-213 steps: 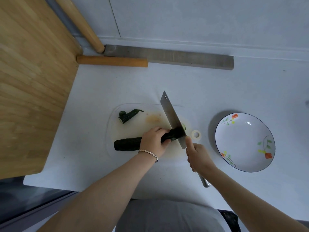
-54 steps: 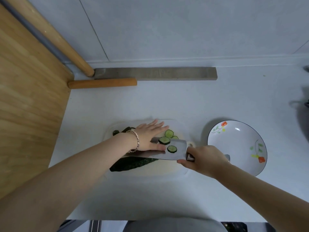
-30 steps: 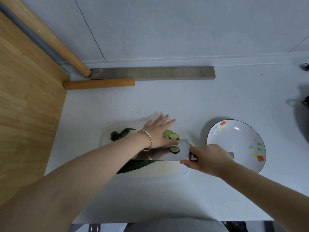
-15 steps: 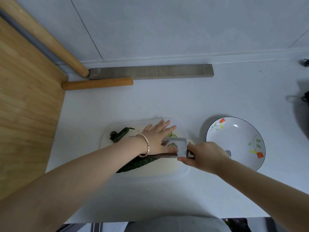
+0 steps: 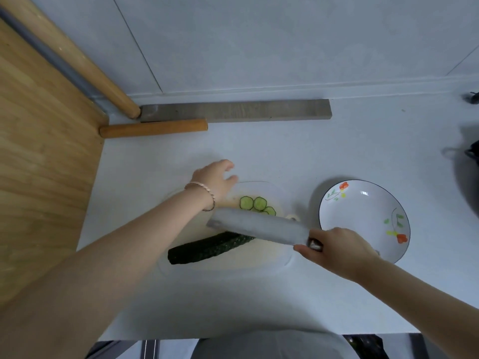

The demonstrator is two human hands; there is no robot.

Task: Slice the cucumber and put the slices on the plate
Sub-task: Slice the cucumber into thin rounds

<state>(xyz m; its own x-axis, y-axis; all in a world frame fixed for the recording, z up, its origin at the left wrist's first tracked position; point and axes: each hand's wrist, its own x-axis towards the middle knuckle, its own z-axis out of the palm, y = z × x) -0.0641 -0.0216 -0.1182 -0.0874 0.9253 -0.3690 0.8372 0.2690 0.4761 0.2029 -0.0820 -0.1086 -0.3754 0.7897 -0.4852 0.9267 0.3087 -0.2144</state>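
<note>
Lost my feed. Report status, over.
Left hand loose above board. Right hand grips cleaver, blade over cucumber. Slices on board; plate holds none. Nothing between board and plate.

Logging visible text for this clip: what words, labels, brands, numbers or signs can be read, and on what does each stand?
None can be read.
The plate bears only painted flowers and leaves, no lettering.
The cleaver, the cutting board and the grey bar by the wall show no mark that can be made out.
</note>
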